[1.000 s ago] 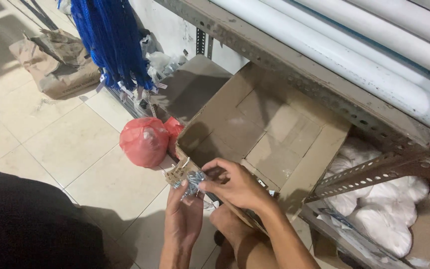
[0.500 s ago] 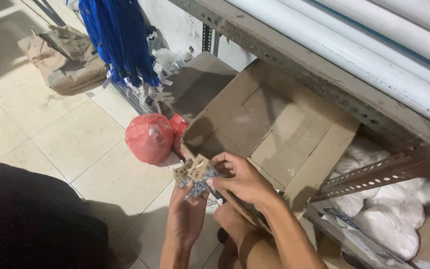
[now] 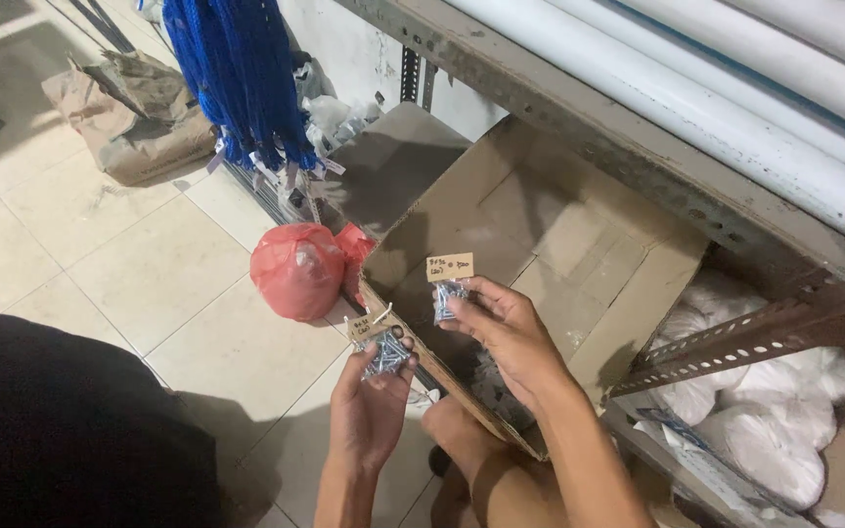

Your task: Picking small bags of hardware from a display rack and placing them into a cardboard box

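My left hand (image 3: 372,396) holds a small clear bag of metal screws (image 3: 383,354) with a brown card tag stapled on top. My right hand (image 3: 501,328) pinches a second small bag of screws (image 3: 449,293), also with a brown card tag (image 3: 450,266), raised a little higher and to the right. Both bags hang over the near edge of an open cardboard box (image 3: 550,230) that stands on the floor against a metal rack. More small bags lie deep in the box, mostly hidden by my right hand.
A red plastic bag (image 3: 295,269) sits on the tiled floor left of the box. Blue netting (image 3: 237,68) hangs at the back, near a brown paper sack (image 3: 124,122). White pipes (image 3: 696,88) lie on the grey slotted rack; white sacks (image 3: 765,420) fill its lower shelf. My knee is below.
The two bags were held together in both hands; now they are apart, the right hand lifting one bag up and to the right while the left keeps the other.
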